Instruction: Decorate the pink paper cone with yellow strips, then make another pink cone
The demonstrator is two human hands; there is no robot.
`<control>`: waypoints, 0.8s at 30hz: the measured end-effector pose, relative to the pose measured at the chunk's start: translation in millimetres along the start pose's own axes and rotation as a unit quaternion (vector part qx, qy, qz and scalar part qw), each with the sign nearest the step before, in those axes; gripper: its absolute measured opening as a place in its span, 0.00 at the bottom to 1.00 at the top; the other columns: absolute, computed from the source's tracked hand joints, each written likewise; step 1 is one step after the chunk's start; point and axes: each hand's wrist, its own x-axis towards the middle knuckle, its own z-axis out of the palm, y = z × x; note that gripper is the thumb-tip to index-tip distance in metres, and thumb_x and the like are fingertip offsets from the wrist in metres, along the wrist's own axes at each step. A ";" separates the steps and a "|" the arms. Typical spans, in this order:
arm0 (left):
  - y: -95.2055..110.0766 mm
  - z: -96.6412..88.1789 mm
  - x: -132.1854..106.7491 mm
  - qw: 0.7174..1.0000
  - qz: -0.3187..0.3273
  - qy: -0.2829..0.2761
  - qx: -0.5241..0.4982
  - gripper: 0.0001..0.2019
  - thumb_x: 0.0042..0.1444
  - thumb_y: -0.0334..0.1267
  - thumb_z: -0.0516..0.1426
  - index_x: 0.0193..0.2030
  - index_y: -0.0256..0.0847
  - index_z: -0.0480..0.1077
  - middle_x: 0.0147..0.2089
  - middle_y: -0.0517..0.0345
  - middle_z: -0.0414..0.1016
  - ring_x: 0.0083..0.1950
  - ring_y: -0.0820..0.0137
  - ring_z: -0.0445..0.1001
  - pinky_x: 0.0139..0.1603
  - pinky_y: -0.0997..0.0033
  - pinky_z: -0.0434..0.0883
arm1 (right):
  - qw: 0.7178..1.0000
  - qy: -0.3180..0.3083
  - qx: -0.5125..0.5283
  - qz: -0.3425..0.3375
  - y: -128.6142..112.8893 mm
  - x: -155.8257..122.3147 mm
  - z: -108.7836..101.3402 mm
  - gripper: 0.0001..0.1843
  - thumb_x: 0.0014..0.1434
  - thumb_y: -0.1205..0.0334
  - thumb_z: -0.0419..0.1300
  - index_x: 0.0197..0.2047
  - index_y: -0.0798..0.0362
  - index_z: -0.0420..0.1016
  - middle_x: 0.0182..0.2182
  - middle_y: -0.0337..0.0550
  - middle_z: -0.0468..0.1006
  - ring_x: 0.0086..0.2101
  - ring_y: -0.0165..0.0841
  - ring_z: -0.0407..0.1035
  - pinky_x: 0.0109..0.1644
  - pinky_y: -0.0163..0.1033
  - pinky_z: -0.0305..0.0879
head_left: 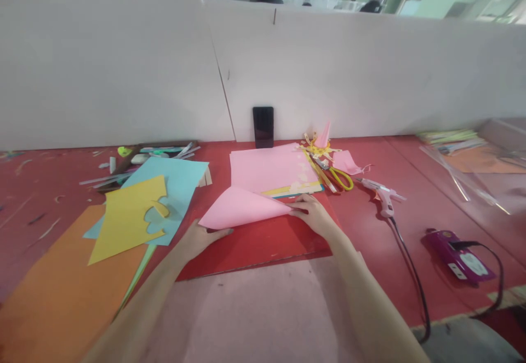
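A pink paper sheet rolled into a cone lies on a red sheet at the table's middle. My left hand rests under the cone's wide end, fingers curled against the paper. At the cone's narrow right tip, my right hand pinches the pink paper between fingers and thumb. Behind the cone lies a stack of pink sheets over yellow and blue ones.
Yellow, light blue and orange sheets lie left. Scissors, a glue gun with cord and a purple power strip are right. A black phone leans on the white partition.
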 end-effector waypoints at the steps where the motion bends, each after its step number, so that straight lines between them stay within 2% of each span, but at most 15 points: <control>1: 1.3 2.4 0.6 1.000 0.002 0.014 -0.009 0.24 0.42 0.55 0.57 0.42 0.40 0.71 0.47 0.52 0.73 0.49 0.58 0.69 0.47 0.62 0.68 | 1.000 0.001 -0.001 0.001 -0.4 -0.2 0.0 0.13 0.54 0.61 0.58 0.43 0.47 0.75 0.33 0.42 0.68 0.38 0.34 0.63 0.44 0.40 0.62; 7: 6.8 3.6 2.4 0.999 0.012 0.028 -0.011 0.18 0.45 0.54 0.56 0.30 0.40 0.72 0.36 0.53 0.77 0.42 0.59 0.72 0.46 0.62 0.68 | 1.000 0.010 0.014 -0.010 -5.2 -2.5 -2.6 0.15 0.53 0.61 0.59 0.45 0.46 0.73 0.34 0.43 0.69 0.38 0.34 0.63 0.44 0.39 0.62; 10: 11.6 1.1 0.9 0.999 0.015 0.028 -0.015 0.18 0.45 0.53 0.56 0.32 0.40 0.72 0.38 0.53 0.76 0.42 0.60 0.72 0.47 0.62 0.67 | 0.999 0.020 0.036 -0.005 -8.3 -5.4 -5.6 0.15 0.54 0.61 0.58 0.47 0.45 0.71 0.36 0.41 0.71 0.39 0.34 0.64 0.45 0.39 0.62; 13: 14.7 -0.1 -0.7 0.999 0.018 0.023 -0.020 0.18 0.45 0.53 0.56 0.34 0.41 0.71 0.40 0.54 0.76 0.42 0.61 0.72 0.45 0.65 0.67 | 0.999 0.031 0.029 0.001 -9.8 -7.8 -7.1 0.10 0.54 0.61 0.57 0.41 0.46 0.74 0.35 0.40 0.73 0.39 0.33 0.65 0.45 0.38 0.62; 16: 14.3 -0.2 -2.1 1.000 0.019 0.024 0.005 0.18 0.45 0.54 0.55 0.29 0.39 0.70 0.34 0.54 0.76 0.38 0.61 0.72 0.40 0.67 0.67 | 0.999 0.039 0.006 0.000 -8.7 -8.1 -5.6 0.07 0.55 0.61 0.57 0.37 0.47 0.75 0.34 0.40 0.72 0.37 0.33 0.66 0.43 0.38 0.63; 20: 12.4 0.1 -2.8 0.998 -0.010 0.019 0.051 0.20 0.45 0.56 0.53 0.21 0.39 0.66 0.23 0.57 0.72 0.28 0.63 0.71 0.28 0.69 0.65 | 0.999 0.041 -0.011 -0.009 -7.0 -6.7 -3.2 0.08 0.55 0.61 0.56 0.37 0.48 0.76 0.33 0.42 0.70 0.36 0.33 0.66 0.41 0.38 0.64; 24: 13.6 1.3 -0.3 0.999 -0.029 0.028 0.019 0.19 0.45 0.54 0.53 0.23 0.38 0.69 0.27 0.56 0.75 0.32 0.61 0.72 0.29 0.70 0.65 | 0.999 0.042 -0.030 -0.011 -8.4 -6.2 -3.3 0.09 0.56 0.61 0.55 0.38 0.47 0.76 0.33 0.43 0.70 0.37 0.35 0.65 0.41 0.39 0.65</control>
